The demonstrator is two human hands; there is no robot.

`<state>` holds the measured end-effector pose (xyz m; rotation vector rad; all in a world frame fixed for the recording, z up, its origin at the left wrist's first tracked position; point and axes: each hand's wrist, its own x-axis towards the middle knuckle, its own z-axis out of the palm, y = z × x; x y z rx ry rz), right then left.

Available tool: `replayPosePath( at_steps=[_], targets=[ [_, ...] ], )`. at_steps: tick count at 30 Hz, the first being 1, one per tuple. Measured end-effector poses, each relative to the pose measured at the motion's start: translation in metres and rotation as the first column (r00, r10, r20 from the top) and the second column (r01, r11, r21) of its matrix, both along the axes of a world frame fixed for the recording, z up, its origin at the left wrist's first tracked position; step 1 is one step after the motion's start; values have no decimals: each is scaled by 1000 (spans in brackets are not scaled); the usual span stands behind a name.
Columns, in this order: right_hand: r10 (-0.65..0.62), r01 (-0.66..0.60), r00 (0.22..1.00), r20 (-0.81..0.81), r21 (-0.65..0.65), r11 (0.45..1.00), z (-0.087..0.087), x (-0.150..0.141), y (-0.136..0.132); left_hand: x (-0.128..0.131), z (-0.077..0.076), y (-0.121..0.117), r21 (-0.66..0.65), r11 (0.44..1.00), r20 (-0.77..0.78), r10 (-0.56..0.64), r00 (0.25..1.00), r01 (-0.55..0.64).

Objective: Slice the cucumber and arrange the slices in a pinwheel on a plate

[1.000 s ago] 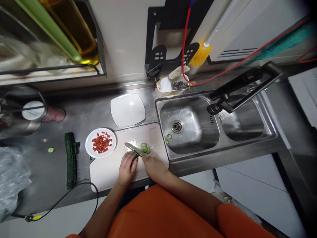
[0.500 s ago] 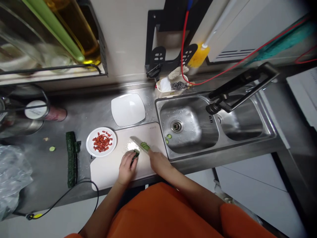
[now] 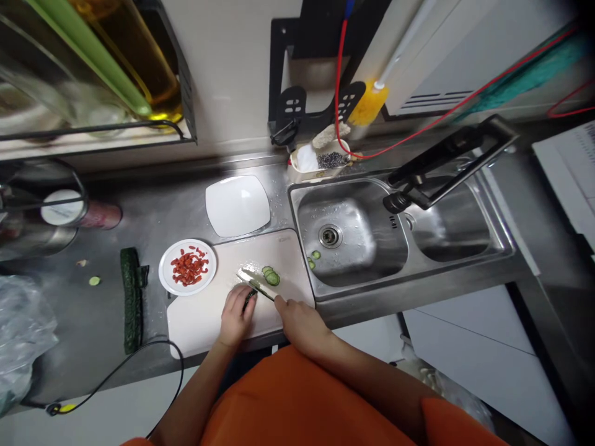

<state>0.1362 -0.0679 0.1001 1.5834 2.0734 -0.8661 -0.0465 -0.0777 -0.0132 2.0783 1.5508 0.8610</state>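
Note:
On the white cutting board, my left hand is closed over a short piece of cucumber, mostly hidden under the fingers. My right hand grips a knife by its handle, which the fingers cover. The blade points up and to the left and lies against the end of the cucumber piece, beside my left fingertips. Several cut cucumber slices lie overlapped on the board, just beyond the blade.
A round plate of red pieces overlaps the board's left corner. Behind the board sits a white square plate. A long cucumber lies to the left. At right is a steel sink with cucumber slices inside, under a black faucet.
The knife has come back toward my left hand, away from the slices, and now meets the cucumber piece. The slices now lie apart from the blade. My left hand stays nearly in place.

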Motion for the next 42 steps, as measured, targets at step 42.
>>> replayPosePath(
  at_steps=[42],
  targets=[
    [7, -5, 996, -84, 26, 1000, -34, -21, 16, 1, 2, 3, -4, 1000, 43, -13, 999, 14]
  ],
)
